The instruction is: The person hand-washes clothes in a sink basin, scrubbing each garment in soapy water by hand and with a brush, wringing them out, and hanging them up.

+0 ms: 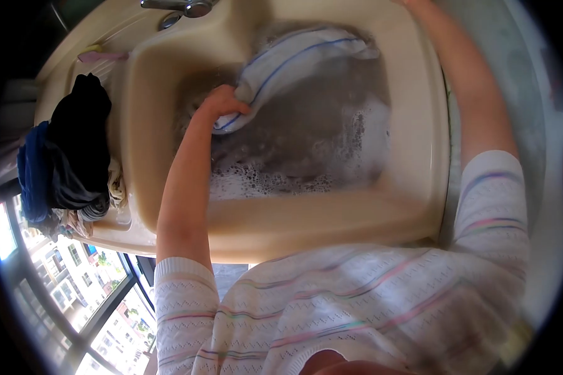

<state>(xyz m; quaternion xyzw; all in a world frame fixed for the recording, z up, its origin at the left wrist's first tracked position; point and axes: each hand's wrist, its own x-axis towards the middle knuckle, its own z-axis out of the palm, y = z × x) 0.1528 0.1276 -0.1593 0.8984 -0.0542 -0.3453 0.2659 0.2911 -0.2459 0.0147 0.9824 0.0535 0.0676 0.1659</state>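
A wet white cloth with blue stripes (294, 57) lies stretched across the soapy water in the basin (441, 156). My left hand (224, 103) is closed on its near left end, low over the water. Part of the cloth's lower end dips beneath the surface. My right arm reaches up along the basin's right rim. Only a sliver of my right hand (408, 2) shows at the top edge of the view, by the far rim, and its fingers are cut off.
Dark clothes (81, 150) are heaped on the ledge left of the basin, with a blue garment (36, 169) beside them. A pink brush-like item (103, 57) rests farther back. The metal faucet (181, 6) is at the top. A window (81, 281) shows at lower left.
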